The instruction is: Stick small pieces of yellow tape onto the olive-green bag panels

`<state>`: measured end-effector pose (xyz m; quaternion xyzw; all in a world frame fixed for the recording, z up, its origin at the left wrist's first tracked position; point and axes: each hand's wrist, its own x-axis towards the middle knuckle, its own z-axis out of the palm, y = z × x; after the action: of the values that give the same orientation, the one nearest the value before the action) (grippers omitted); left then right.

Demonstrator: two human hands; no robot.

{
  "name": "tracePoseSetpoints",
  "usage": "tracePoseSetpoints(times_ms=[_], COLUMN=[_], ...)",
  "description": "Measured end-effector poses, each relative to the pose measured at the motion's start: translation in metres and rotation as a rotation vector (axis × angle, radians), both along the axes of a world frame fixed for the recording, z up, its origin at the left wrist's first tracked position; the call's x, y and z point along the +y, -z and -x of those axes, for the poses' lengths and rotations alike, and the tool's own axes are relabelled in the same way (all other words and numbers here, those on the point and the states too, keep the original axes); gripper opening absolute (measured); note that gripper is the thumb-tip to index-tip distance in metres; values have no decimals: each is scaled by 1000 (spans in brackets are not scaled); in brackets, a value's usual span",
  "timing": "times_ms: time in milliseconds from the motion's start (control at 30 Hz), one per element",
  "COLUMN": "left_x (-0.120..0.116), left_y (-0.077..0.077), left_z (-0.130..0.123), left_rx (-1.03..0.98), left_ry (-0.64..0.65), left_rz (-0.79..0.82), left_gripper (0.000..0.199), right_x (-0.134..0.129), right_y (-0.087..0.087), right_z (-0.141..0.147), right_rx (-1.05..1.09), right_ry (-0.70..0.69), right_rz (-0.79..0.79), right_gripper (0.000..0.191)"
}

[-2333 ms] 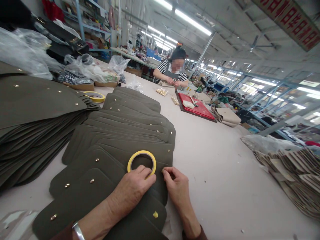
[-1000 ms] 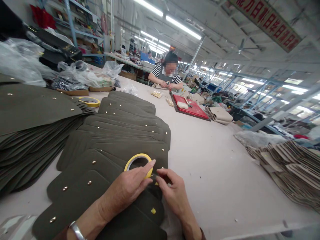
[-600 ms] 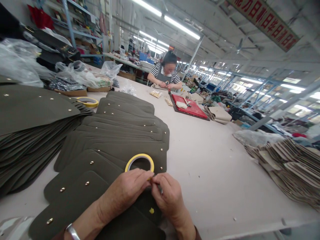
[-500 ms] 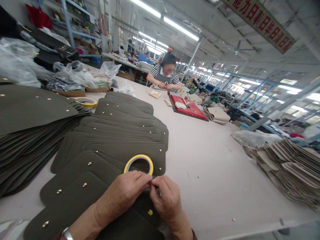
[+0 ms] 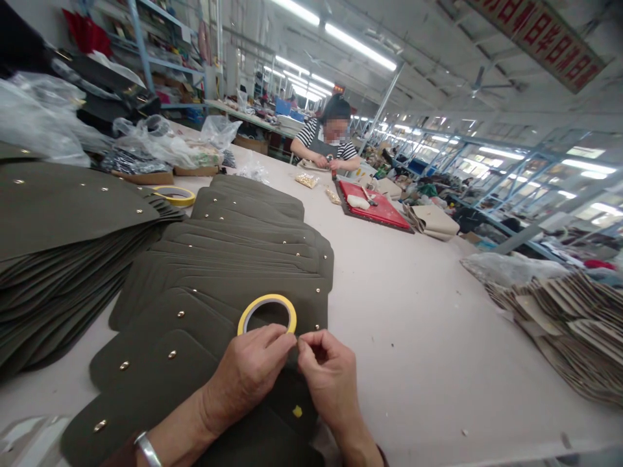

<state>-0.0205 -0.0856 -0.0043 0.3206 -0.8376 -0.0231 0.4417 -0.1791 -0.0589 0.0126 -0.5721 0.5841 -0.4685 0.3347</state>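
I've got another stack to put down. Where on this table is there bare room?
Bare table lies between the fanned dark pieces and the tan stack, short of the red mat. The left side is crowded with the tall dark stack.

- Long pale worktable (image 5: 413, 324).
- Overlapping dark olive panels (image 5: 233, 259) spread at its middle.
- Left of them, a taller olive stack (image 5: 58, 240).
- Beyond them, red mat (image 5: 372, 207).
- Right of them, tan pieces (image 5: 574, 324).

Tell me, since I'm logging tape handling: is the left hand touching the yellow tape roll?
Touching. The head view shows the left hand with its fingertips over the near rim of the yellow tape roll, no gap between them.
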Motion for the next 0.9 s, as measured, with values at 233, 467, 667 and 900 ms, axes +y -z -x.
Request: tracePoseSetpoints(times_ms=[233, 467, 667, 900], left_x=[8, 0, -7, -4], left_y=[0, 5, 6, 7], left_z=[1, 1, 3, -1], left_rx=[126, -256, -458, -520], left_ry=[47, -153, -174, -118], left_rz=[-32, 20, -43, -122], left_gripper=[14, 17, 9, 5], right_x=[-9, -37, -39, -33], right_y=[3, 16, 15, 14], right_z=[0, 48, 57, 56], right_rx=[-99, -220, -108, 108], right_ry=[62, 77, 28, -12], right_rz=[-54, -214, -292, -297], right_gripper=[18, 40, 36, 22])
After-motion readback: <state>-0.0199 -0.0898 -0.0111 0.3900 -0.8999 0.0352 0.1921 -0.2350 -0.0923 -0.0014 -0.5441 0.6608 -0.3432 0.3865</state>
